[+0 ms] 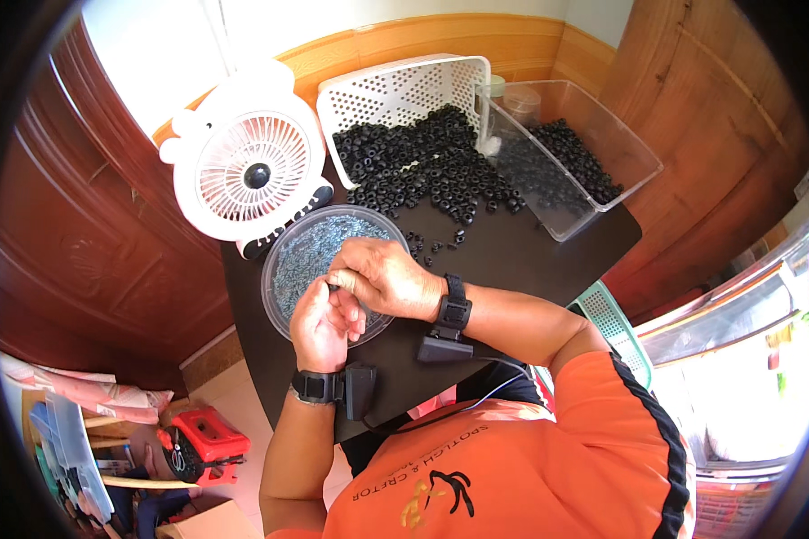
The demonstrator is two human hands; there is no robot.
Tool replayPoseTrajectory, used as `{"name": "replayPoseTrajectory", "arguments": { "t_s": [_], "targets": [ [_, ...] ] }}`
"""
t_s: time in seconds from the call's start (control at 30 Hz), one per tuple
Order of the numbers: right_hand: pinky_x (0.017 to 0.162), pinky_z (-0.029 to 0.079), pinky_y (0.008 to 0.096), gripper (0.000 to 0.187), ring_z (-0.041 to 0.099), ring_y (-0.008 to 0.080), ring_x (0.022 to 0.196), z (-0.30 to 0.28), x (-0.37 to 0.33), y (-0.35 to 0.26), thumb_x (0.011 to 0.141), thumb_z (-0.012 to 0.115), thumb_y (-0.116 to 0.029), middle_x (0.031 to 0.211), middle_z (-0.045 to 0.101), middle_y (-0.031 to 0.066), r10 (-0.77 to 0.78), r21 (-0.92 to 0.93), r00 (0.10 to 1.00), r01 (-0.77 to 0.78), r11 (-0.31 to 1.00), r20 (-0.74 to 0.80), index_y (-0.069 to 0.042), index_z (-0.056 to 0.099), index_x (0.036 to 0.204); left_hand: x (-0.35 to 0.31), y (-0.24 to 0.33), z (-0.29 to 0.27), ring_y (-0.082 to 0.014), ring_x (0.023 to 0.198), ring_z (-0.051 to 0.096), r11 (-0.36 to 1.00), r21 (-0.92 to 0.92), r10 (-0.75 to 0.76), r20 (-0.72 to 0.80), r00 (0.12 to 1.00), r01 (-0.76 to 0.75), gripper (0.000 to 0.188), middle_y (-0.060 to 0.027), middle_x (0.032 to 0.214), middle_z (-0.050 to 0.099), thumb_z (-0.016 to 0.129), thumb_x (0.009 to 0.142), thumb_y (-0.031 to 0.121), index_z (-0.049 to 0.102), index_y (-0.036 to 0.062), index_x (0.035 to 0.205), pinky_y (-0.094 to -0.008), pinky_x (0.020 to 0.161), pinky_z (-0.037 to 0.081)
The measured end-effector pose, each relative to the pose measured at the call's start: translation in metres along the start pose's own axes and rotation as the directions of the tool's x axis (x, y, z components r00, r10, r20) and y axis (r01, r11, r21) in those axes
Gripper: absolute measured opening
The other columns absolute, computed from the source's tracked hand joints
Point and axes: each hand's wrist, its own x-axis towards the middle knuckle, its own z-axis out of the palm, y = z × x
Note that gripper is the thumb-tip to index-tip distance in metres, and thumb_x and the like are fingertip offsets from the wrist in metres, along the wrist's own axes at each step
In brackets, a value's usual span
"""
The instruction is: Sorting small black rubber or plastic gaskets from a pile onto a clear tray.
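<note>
At centre, your left hand and right hand pinch a small black piece over a clear round tub of bluish parts. Black ring-shaped pieces heap in the white perforated basket, top centre, and the clear bin, upper right.

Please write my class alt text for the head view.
A left hand and a right hand hold a small dark part over a round tub of bluish pieces. Beyond lie black parts in a white basket and clear bin, beside a fan.
</note>
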Motion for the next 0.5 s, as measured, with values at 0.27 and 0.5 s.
{"name": "replayPoseTrajectory", "arguments": {
  "t_s": [0.27,0.5],
  "targets": [
    [0.067,0.049,0.0368,0.014,0.059,0.0273,0.074,-0.165,0.039,0.021,0.083,0.063,-0.015,0.086,0.060,0.0103,-0.313,-0.681,0.687,-0.361,0.637,-0.656,-0.005,0.062,0.093,0.005,0.006,0.000,-0.0104,0.050,0.051,0.952,0.298,0.083,-0.016,0.996,-0.075,0.034,-0.0041,0.063,0.054,0.040,0.096,0.036,0.054,0.0043,0.094,-0.0215,0.043,0.036],
    [0.072,0.049,0.0394,0.008,0.060,0.0299,0.080,-0.124,0.034,0.043,0.080,0.063,-0.013,0.083,0.062,0.0108,-0.141,-0.585,0.839,-0.237,0.775,-0.526,-0.007,0.064,0.084,0.007,0.002,-0.004,-0.0101,0.048,0.050,0.943,0.330,0.069,-0.084,0.994,-0.038,0.029,-0.0040,0.062,0.054,0.043,0.096,0.030,0.055,0.0045,0.089,-0.0206,0.042,0.036]
  ]
}}
